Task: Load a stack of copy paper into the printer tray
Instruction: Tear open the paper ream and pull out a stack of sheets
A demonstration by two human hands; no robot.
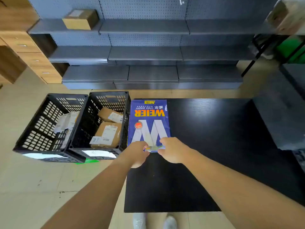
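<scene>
Head view: blue ream of copy paper (149, 119), still wrapped, laid flat at the left edge of the black table (214, 138); its near end is pinched by left hand (137, 150) and right hand (171, 150), fingers closed on the wrapper flap; step judged: opening the pack; next, tearing it apart; no printer seen; two black crates (74, 123) alongside.

Beige tiled floor (33, 179). Dark grey pegboard shelving (145, 53) along far wall. Wooden drawer unit (33, 55) at left. Black table (214, 146) in foreground. Far right blurred, possibly another rack.
</scene>
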